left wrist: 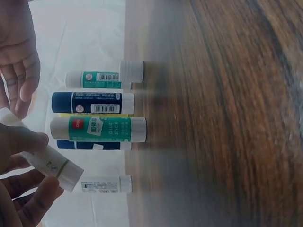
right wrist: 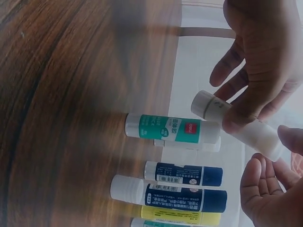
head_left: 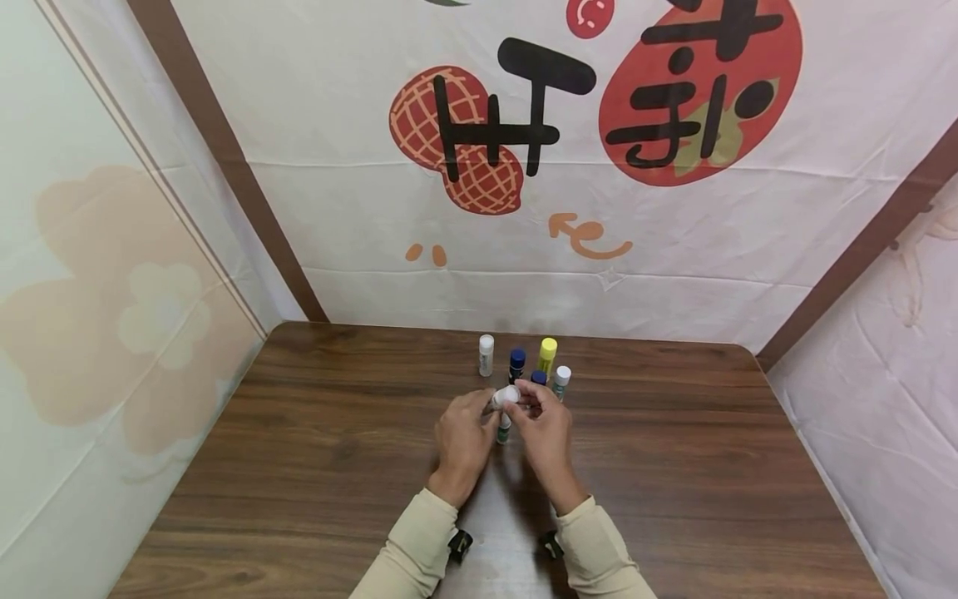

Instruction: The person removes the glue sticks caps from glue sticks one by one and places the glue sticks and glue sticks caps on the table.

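A white glue stick is held tilted above the table between both hands. My left hand grips its body, the thumb on one side and fingers curled under it. My right hand pinches the upper end between thumb and fingertips, as the right wrist view shows. Just below the hands stands a green-and-white glue stick, partly hidden in the head view. Behind it are two navy glue sticks, a yellow one, another green one with a white cap and a white one.
All the standing glue sticks are upright on the brown wooden table, towards its back edge. A printed white cloth hangs behind the table, with more cloth at both sides. Each wrist wears a small black device.
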Demonstrator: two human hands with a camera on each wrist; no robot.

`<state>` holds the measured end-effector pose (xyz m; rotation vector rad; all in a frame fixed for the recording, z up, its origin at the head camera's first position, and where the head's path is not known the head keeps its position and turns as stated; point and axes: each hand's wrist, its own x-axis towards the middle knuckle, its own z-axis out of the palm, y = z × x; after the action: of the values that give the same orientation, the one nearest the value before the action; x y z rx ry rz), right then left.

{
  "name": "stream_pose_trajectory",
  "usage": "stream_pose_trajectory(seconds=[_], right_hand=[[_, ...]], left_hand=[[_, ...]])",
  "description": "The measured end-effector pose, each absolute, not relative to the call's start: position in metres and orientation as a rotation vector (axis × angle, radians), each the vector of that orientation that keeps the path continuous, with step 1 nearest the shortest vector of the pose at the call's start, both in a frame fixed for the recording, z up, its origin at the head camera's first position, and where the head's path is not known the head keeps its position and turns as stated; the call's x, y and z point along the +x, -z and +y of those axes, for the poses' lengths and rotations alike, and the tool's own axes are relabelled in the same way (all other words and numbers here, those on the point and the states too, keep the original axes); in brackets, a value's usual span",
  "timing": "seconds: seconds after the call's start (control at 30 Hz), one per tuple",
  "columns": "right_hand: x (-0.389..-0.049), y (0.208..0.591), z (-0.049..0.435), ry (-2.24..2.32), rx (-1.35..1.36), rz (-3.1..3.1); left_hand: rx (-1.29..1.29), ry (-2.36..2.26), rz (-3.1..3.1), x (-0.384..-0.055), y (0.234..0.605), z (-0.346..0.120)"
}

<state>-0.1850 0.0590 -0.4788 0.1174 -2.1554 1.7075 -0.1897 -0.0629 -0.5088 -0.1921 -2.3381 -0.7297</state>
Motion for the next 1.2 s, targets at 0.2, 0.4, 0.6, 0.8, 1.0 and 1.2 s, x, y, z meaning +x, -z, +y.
stream_pose_trajectory(seconds=[0.2, 0.4, 0.6, 0.8, 1.0, 1.2], right_hand=[[-0.185, 0.48, 0.059, -1.754, 0.076, -2.118], [-0.184, 0.478, 0.06, -1.716, 0.087, -2.117], [-0.184, 0.479, 0.062, -1.708, 0.184, -2.071], [-0.175, 0.458, 0.065, -1.724, 0.239, -2.074], [-0.166, 0.445, 0.071, -1.664, 0.235, -2.068], [-0.167, 0.457, 0.082, -1.62, 0.186, -2.09]], left_hand=[[-0.219, 0.715, -2.312, -0.187, 0.508, -0.061], [-0.243, 0.701, -2.312, -0.186, 0.506, -0.061], [-0.261, 0.709, -2.327, -0.185, 0.504, -0.064], [-0.238, 0.704, -2.336, -0.185, 0.507, -0.07], [-0.189, 0.768, -2.327, -0.185, 0.509, -0.073], [-0.115, 0.935, -2.324, -0.183, 0.511, -0.077]])
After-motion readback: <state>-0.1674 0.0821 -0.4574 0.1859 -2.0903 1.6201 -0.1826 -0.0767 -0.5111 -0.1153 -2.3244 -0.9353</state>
